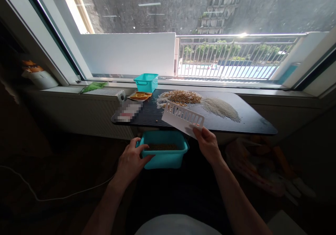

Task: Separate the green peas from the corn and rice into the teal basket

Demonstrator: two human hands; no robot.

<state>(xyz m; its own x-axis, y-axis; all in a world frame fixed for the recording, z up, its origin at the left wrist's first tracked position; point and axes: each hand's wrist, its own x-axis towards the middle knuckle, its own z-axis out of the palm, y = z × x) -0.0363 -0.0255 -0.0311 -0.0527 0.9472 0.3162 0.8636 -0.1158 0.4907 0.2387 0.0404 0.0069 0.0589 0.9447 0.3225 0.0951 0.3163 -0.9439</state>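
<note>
My left hand (133,157) grips the left side of a turquoise plastic bin (165,159), its fingers over the rim. The bin is just below the table's front edge and has small dark grains in its bottom. My right hand (207,142) is closed on the lower right corner of a white slotted plastic scraper (181,118), held tilted above the table's front edge. Behind the scraper lies a spread of orange-brown kernels (183,97), with white grains at its left edge. To the right of it is a pile of white rice-like grains (222,109).
The dark table (252,117) stands against the window. At its back left are a second turquoise bin (146,83) and an orange-and-white packet (141,95). A radiator (99,114) is on the left, with a green cloth (93,86) on top. Plastic bags (257,165) lie at lower right.
</note>
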